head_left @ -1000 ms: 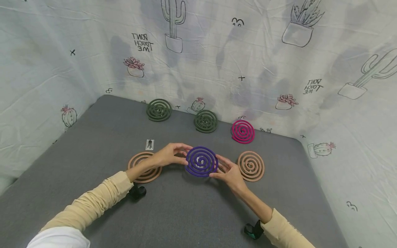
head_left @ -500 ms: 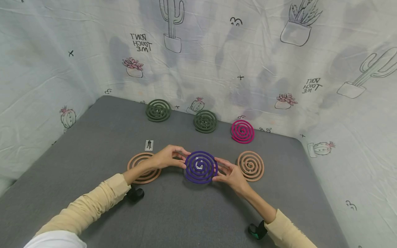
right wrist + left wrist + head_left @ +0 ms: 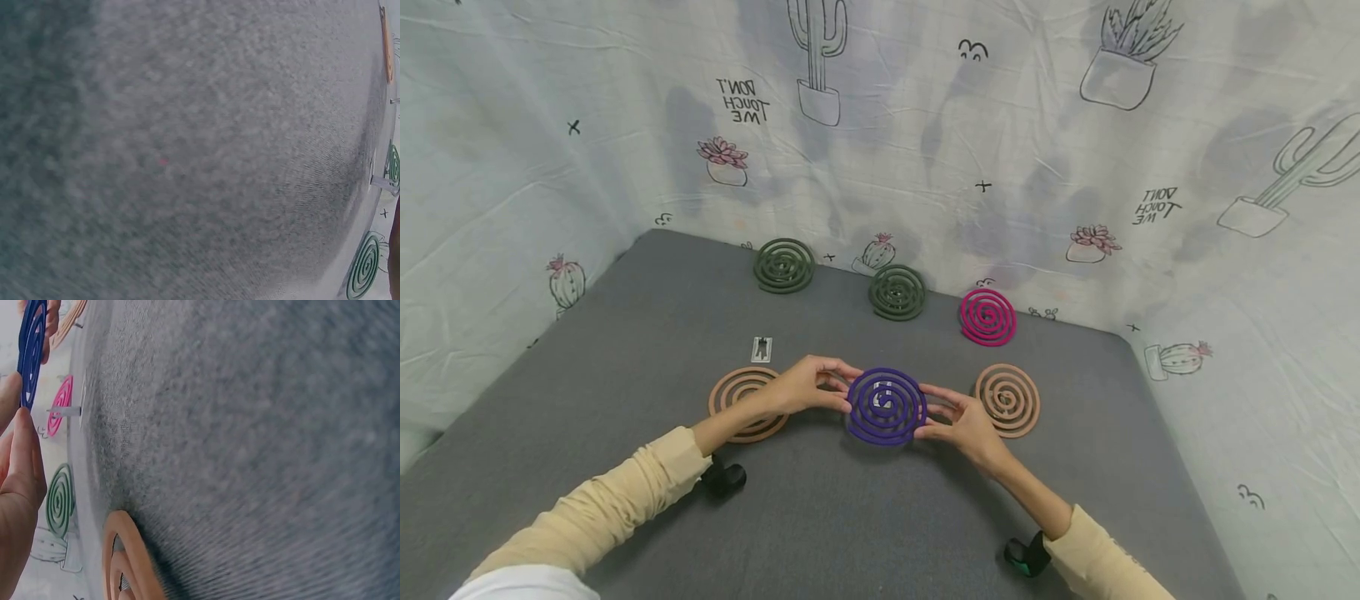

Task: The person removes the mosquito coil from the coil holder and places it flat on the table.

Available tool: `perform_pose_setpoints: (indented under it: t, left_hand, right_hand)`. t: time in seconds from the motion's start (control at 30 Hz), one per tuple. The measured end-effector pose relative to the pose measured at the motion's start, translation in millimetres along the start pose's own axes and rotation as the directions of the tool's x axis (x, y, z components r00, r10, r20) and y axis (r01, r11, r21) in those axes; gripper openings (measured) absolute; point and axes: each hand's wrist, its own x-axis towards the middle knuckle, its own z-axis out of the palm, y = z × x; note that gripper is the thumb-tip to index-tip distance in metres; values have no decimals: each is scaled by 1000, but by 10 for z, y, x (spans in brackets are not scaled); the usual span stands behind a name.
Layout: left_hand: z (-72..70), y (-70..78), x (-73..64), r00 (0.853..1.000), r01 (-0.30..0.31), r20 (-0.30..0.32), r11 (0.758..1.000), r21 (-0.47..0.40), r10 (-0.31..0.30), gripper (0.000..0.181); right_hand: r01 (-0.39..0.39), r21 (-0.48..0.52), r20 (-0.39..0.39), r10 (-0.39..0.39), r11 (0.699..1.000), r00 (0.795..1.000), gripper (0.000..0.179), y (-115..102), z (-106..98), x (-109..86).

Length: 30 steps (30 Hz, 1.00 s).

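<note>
A purple mosquito coil [image 3: 887, 407] is held level above the grey tabletop, between both hands. At its left rim, my left hand [image 3: 808, 385] pinches it between thumb and fingers; the left wrist view shows this pinch on the coil [image 3: 31, 362] edge-on. My right hand [image 3: 966, 425] grips the opposite rim with thumb and fingers. Through the coil's gaps shows a small metal coil stand [image 3: 882, 390], on the table behind or below it. Whether coil and stand touch cannot be told. In the right wrist view only a sliver of the hand [image 3: 395, 250] appears.
Tan coils lie left [image 3: 724, 400] and right [image 3: 1007, 402] of the hands; my left forearm passes over the left one. Two green coils [image 3: 784, 266] and a pink coil [image 3: 988, 317] stand near the back cloth wall [image 3: 910, 150]. Another metal stand [image 3: 762, 349] lies at left.
Both hands have brought the purple coil slightly down and nearer to me, keeping their grip. Over the last half second it has barely moved.
</note>
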Motion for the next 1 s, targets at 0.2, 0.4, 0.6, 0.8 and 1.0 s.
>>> perform_pose_setpoints:
  t: [0.2, 0.4, 0.6, 0.8, 1.0]
  left_hand:
    - [6, -1, -21, 1000, -9, 8, 1000, -13, 10, 49]
    - [41, 40, -57, 1000, 20, -5, 1000, -19, -20, 49]
    - [98, 71, -103, 998, 58, -25, 998, -18, -58, 49]
    - [138, 68, -133, 999, 38, -30, 999, -36, -40, 48]
    - [197, 101, -168, 997, 53, -51, 998, -34, -55, 49]
  right_hand:
    - [-10, -16, -7, 10, 1000, 1000, 72, 6, 16, -25]
    - [-10, -35, -7, 10, 999, 1000, 71, -5, 36, -56]
    - [-27, -25, -7, 27, 999, 1000, 72, -6, 56, -97]
    - [-22, -47, -8, 21, 999, 1000, 70, 0, 69, -130]
    - [-14, -48, -10, 14, 999, 1000, 72, 9, 73, -181]
